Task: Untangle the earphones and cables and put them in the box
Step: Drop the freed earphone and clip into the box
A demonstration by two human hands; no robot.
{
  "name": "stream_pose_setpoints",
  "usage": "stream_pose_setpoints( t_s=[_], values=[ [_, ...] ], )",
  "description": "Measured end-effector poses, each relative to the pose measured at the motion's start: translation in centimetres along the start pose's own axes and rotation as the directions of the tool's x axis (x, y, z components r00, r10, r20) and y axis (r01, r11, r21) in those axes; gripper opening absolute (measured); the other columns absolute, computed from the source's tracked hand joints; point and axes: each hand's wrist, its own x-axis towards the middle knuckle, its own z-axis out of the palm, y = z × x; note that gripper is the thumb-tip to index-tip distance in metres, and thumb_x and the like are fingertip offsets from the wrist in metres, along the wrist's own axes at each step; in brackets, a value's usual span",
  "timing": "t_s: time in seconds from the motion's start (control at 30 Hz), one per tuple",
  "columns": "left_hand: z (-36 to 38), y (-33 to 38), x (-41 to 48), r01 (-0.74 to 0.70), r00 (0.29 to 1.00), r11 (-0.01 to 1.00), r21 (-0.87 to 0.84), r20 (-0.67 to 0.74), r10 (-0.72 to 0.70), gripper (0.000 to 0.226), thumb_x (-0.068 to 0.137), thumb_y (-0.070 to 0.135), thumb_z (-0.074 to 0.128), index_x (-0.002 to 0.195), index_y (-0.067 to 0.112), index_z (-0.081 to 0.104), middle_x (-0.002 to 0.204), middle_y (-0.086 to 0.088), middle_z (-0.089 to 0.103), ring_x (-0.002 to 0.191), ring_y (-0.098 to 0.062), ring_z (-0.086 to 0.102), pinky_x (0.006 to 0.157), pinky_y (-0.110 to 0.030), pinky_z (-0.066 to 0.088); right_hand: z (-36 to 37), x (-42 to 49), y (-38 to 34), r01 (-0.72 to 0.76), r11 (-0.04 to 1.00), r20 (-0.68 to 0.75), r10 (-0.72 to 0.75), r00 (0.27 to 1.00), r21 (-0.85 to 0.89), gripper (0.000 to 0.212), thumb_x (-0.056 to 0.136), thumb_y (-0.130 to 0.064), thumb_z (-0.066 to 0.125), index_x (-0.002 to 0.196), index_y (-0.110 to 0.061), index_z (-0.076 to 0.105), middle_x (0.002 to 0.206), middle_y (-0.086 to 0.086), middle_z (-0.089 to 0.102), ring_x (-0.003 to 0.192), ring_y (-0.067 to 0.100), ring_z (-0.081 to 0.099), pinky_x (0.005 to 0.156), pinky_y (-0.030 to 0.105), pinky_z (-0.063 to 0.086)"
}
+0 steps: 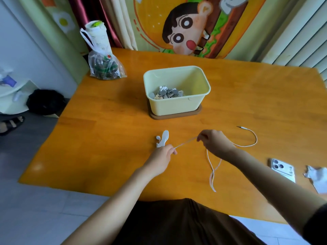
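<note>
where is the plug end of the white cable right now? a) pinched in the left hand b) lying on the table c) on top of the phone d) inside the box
b: the plug at the end of the cable lies on the table, past the right hand.

A single wide-angle view came from the person's head, facing forward and steeply down over the orange surface. Both forearms entered from the near edge. The left hand and right hand, with the cable between them, sat close below the lens. The box stood farther off at centre, and the curtain closed the far side. Straight edges bowed towards the frame's borders.
</note>
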Motion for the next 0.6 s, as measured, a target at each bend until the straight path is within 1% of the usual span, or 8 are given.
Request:
stream_pose_setpoints(
  t_s=[0.07,0.23,0.3,0.37,0.4,0.47,0.53,0.6],
  values=[
    [-0.3,-0.6,0.2,0.026,1.0,0.999,0.046,-0.007,-0.026,0.032,0.105,0.022,0.03,0.095,0.016,0.061,0.075,0.003,0.047,0.066,-0.012,0.043,0.062,-0.03,0.036,-0.4,0.1,2.0,-0.085,0.995,-0.001,0.085,0.996,-0.054,0.026,0.097,-0.014,0.041,0.092,-0.013,0.067,0.069,0.0,0.056,0.057,0.017,0.047,0.047,0.025,0.032],
    [-0.9,-0.3,0.7,0.057,0.998,0.984,0.17,-0.037,-0.052,0.034,0.104,0.021,0.033,0.103,0.016,0.066,0.087,0.0,0.053,0.087,-0.021,0.055,0.074,-0.03,0.041,-0.4,-0.5,5.3,-0.283,0.952,-0.064,0.277,0.959,-0.112,0.027,0.095,-0.015,0.041,0.1,-0.011,0.067,0.098,0.014,0.066,0.083,0.033,0.059,0.064,0.031,0.042],
    [-0.6,0.2,0.9,0.036,0.999,0.982,0.184,-0.04,-0.029,0.032,0.103,0.02,0.035,0.104,0.017,0.067,0.093,-0.004,0.06,0.086,-0.021,0.056,0.072,-0.03,0.041,-0.2,-0.9,5.4,-0.278,0.92,-0.02,0.284,0.959,-0.275,0.029,0.095,-0.014,0.041,0.113,-0.012,0.064,0.113,0.014,0.062,0.101,0.034,0.057,0.076,0.034,0.047],
    [-0.1,0.8,1.1,-0.02,0.999,0.981,0.191,-0.03,0.027,0.031,0.102,0.018,0.038,0.104,0.017,0.068,0.101,-0.005,0.066,0.083,-0.019,0.055,0.068,-0.028,0.039,0.2,-1.4,4.6,-0.161,0.924,0.051,0.189,0.981,-0.346,0.036,0.094,-0.016,0.048,0.131,-0.014,0.052,0.132,0.011,0.05,0.121,0.031,0.046,0.097,0.037,0.042],
    [0.3,1.2,1.2,-0.055,0.998,0.98,0.189,-0.015,0.059,0.03,0.102,0.017,0.039,0.105,0.017,0.069,0.105,-0.004,0.066,0.086,-0.019,0.057,0.07,-0.027,0.041,0.5,-1.7,3.8,-0.087,0.955,0.099,0.119,0.988,-0.282,0.044,0.093,-0.018,0.053,0.137,-0.015,0.044,0.138,0.009,0.045,0.127,0.029,0.04,0.103,0.036,0.037],
    [0.9,2.1,1.2,-0.111,0.994,0.977,0.182,0.017,0.109,0.028,0.101,0.015,0.042,0.108,0.015,0.069,0.11,-0.005,0.067,0.097,-0.021,0.06,0.079,-0.029,0.047,1.2,-2.4,1.4,0.067,0.995,0.178,-0.053,0.983,-0.071,0.055,0.091,-0.018,0.059,0.14,-0.014,0.036,0.14,0.007,0.043,0.131,0.025,0.038,0.105,0.029,0.031],
    [1.4,2.9,1.2,-0.138,0.99,0.972,0.192,0.023,0.136,0.026,0.1,0.012,0.043,0.108,0.015,0.067,0.109,-0.007,0.068,0.1,-0.025,0.06,0.082,-0.034,0.048,2.3,-2.9,-0.6,0.154,0.983,0.194,-0.171,0.966,0.101,0.049,0.091,-0.015,0.058,0.136,-0.01,0.039,0.132,0.009,0.052,0.123,0.023,0.047,0.098,0.024,0.033],
    [1.5,3.1,1.2,-0.145,0.989,0.965,0.217,0.014,0.145,0.022,0.098,0.008,0.041,0.106,0.014,0.061,0.105,-0.01,0.067,0.097,-0.029,0.06,0.077,-0.038,0.046,3.3,-3.0,-1.8,0.149,0.967,0.183,-0.188,0.965,0.206,0.035,0.094,-0.013,0.053,0.128,-0.007,0.044,0.116,0.011,0.059,0.105,0.026,0.057,0.082,0.024,0.04]
  ],
)
